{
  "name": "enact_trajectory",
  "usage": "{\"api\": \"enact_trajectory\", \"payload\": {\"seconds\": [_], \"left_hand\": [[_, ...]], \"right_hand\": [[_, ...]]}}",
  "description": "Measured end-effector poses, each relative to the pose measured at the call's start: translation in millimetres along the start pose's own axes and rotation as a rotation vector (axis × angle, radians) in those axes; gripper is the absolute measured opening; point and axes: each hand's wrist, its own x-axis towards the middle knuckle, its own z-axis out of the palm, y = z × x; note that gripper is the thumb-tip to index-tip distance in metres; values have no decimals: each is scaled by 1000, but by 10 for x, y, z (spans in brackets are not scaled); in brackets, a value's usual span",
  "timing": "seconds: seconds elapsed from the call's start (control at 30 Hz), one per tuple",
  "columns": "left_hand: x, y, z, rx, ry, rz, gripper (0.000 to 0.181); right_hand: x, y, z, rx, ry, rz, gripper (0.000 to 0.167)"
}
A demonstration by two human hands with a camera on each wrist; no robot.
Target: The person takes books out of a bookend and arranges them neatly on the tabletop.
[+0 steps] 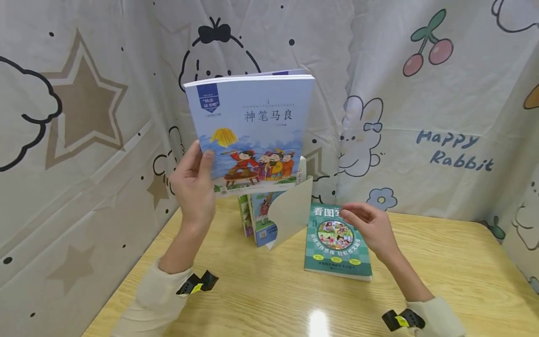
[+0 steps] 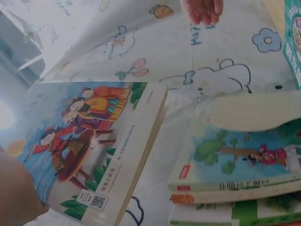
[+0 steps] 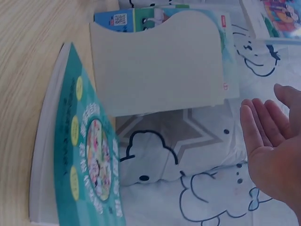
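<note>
My left hand [image 1: 194,187] grips a light blue picture book [image 1: 257,117] by its lower left edge, thumb on the front cover. Behind that book, the top of another cover shows. In the left wrist view the book [image 2: 89,141] is raised beside the upright books. My right hand [image 1: 372,229] holds nothing; in the head view it overlaps a green book [image 1: 337,262] lying flat on the table. From the right wrist view, the hand [image 3: 273,146] has loosely bent fingers and is apart from the green book [image 3: 89,155].
A cream book holder [image 1: 292,210] stands mid-table with several books [image 2: 235,160] upright in it. The wooden table [image 1: 252,295] runs back to patterned curtains [image 1: 404,107] at the rear and sides.
</note>
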Motion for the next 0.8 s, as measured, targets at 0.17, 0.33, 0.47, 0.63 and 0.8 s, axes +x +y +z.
{"api": "enact_trajectory", "payload": {"seconds": [0.17,0.33,0.47,0.63,0.8], "left_hand": [[-75,27,86,0,-30,-46,33],[-157,47,173,-80,-101,-137,33],[-267,45,234,-71,-199,-207,34],[-417,40,331,-63,-287,-282,34],[-513,34,423,-121,-337,-374,36]], "right_hand": [[2,-147,48,13,-22,-59,29],[24,-235,92,65,-35,-138,37],[38,-278,116,125,-12,-165,42],[28,-310,120,174,30,-170,40],[1,-334,108,126,70,-194,26]]}}
